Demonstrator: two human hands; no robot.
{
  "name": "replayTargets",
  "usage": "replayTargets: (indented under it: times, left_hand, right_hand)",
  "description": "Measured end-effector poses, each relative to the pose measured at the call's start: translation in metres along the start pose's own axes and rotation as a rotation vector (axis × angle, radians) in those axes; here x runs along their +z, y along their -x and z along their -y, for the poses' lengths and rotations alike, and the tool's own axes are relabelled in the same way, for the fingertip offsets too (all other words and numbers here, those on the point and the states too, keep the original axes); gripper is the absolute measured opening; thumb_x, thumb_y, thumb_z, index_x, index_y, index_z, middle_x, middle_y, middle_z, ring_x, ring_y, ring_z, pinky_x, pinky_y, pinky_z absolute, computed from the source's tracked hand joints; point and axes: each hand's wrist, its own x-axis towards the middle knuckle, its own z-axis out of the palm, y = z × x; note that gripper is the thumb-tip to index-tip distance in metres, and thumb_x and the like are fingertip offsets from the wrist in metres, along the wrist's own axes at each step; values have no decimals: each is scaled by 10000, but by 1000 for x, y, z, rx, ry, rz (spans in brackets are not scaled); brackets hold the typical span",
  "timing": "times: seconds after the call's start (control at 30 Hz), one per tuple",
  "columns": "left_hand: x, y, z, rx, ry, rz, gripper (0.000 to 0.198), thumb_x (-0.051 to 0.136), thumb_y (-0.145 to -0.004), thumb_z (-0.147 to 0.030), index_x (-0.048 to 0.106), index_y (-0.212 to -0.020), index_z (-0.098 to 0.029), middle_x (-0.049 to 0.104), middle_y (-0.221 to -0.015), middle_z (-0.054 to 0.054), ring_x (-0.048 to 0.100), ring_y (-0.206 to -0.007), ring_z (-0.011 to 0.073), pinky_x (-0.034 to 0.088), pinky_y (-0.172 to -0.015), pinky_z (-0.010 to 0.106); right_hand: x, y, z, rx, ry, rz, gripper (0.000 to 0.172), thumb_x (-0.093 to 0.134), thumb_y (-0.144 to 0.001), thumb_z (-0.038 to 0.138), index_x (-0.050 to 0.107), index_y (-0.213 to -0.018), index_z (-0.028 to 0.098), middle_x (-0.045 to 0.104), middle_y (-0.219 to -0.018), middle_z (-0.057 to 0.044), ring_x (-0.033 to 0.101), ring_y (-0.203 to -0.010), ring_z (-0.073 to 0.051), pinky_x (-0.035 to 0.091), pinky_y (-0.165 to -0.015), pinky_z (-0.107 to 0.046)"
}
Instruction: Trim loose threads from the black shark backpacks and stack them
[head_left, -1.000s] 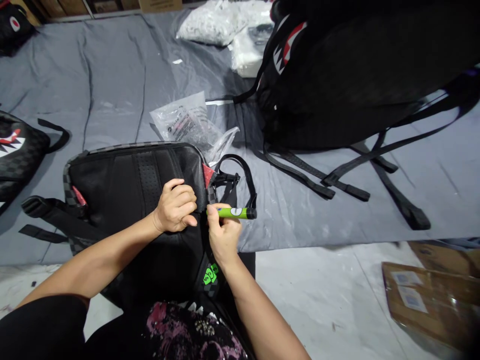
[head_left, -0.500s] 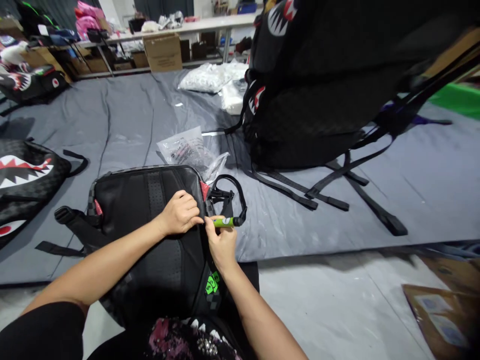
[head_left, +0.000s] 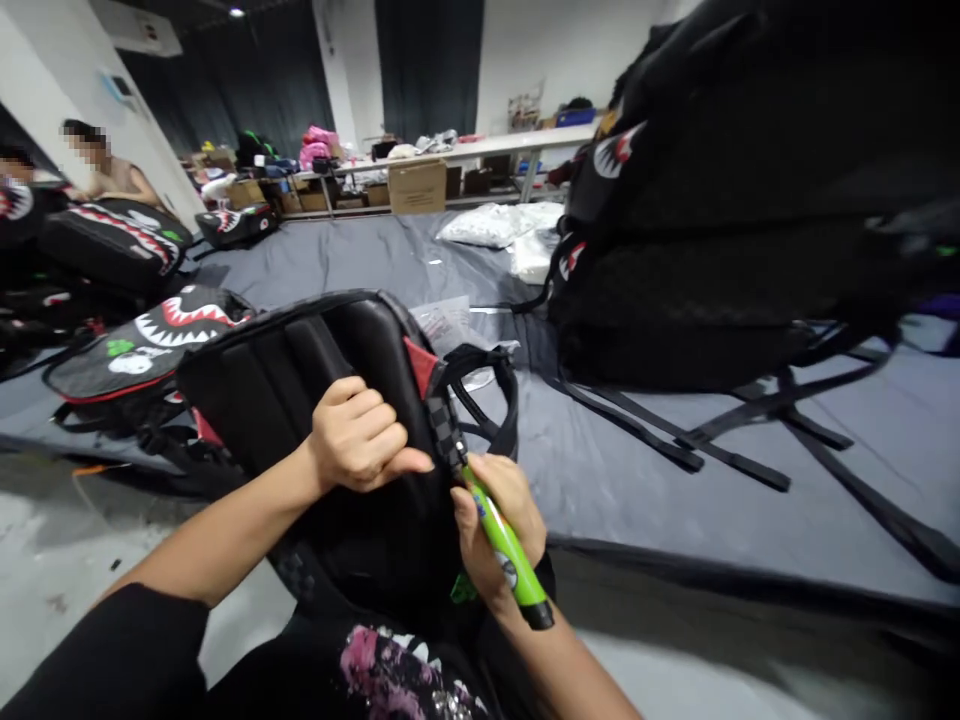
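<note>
A black backpack (head_left: 300, 370) with a checkered trim stands tilted up in front of me, its padded back facing me. My left hand (head_left: 358, 435) is closed, pinching the backpack's edge near the checkered side seam. My right hand (head_left: 495, 525) is closed around a green pen-shaped tool (head_left: 504, 545), whose tip touches the checkered seam just below the red corner patch. The backpack's black top loop (head_left: 487, 385) sticks out to the right of the seam.
A pile of black shark-mouth backpacks (head_left: 720, 220) with trailing straps fills the right. More shark-mouth backpacks (head_left: 150, 335) lie at the left on the grey sheet (head_left: 615, 460). Plastic bags (head_left: 487, 225) lie further back. Two people (head_left: 105, 165) sit far left. A long table (head_left: 465, 150) holds boxes.
The backpack has been lifted and tilted up toward me. The green tool swung from lying sideways to pointing up at the seam. My view rose to take in the room.
</note>
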Motion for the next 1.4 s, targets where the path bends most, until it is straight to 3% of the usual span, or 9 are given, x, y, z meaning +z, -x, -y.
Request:
replayTargets:
  times: [0.17,0.33,0.47,0.6,0.77,0.9,0.97,1.1,1.4]
  left_hand:
    - [8,0,-31,-136,-74,-85,512,421,-972,-484,457,-548,-202,424,-507,-10,415,-559,150,298,-671,372]
    - [38,22,-66,-416,-27,291,436,429,-977,-441,589,-675,-169,570,-642,46,511,-687,189,294,-730,383]
    - [35,38,-29,-250,124,575,352,502,-945,-458,639,-840,-151,649,-814,55,557,-811,200,323,-823,374]
    - [20,39,17,-178,175,680,385,539,-905,-531,644,-892,-160,664,-869,60,556,-866,215,330,-837,385]
    - [10,20,30,-202,354,675,313,493,-948,-450,645,-945,-177,670,-978,73,563,-935,199,372,-812,334]
    - [35,2,40,-247,251,671,590,663,-838,-410,477,-1363,-215,476,-1427,140,401,-1293,301,294,-1012,422]
    - [62,0,46,-219,251,802,810,726,-765,-452,373,-1450,-203,481,-1421,162,417,-1276,325,282,-1013,438]
    - [108,9,54,-134,303,951,807,685,-762,-540,406,-1432,-186,606,-1259,153,509,-1146,303,302,-963,403]
    - [102,21,41,-90,187,962,1314,812,-598,-510,-18,-1542,-127,147,-1590,243,157,-1458,394,116,-1137,526]
  right_hand:
    - [-22,-27,-23,-336,216,141,488,644,-910,209,501,-1372,275,654,-982,-85,636,-863,-187,536,-726,-311]
    - [-36,-14,-67,-573,434,385,204,518,-985,193,618,-1162,175,661,-961,-125,630,-827,-185,497,-661,-283]
    - [-35,9,-77,-457,432,425,294,533,-971,148,562,-1263,154,670,-912,-100,636,-798,-184,499,-685,-292]
    - [-14,19,-57,-304,331,351,475,577,-925,95,490,-1380,200,666,-908,-86,642,-819,-200,507,-709,-323]
    - [29,14,-31,-107,137,231,507,569,-908,79,489,-1379,248,673,-963,-79,643,-886,-210,521,-788,-369]
    - [48,20,-21,-68,131,206,451,571,-892,71,530,-1307,242,661,-984,-85,638,-914,-220,497,-785,-375]
    - [49,26,-16,-20,100,224,430,578,-875,54,545,-1261,241,654,-970,-74,630,-908,-217,482,-807,-389]
    - [44,35,-16,59,56,329,383,597,-851,71,561,-1202,220,653,-989,-88,616,-931,-235,472,-837,-426]
    - [38,37,-33,180,-157,285,405,552,-894,185,550,-1296,233,678,-1130,-101,618,-1038,-263,505,-884,-483]
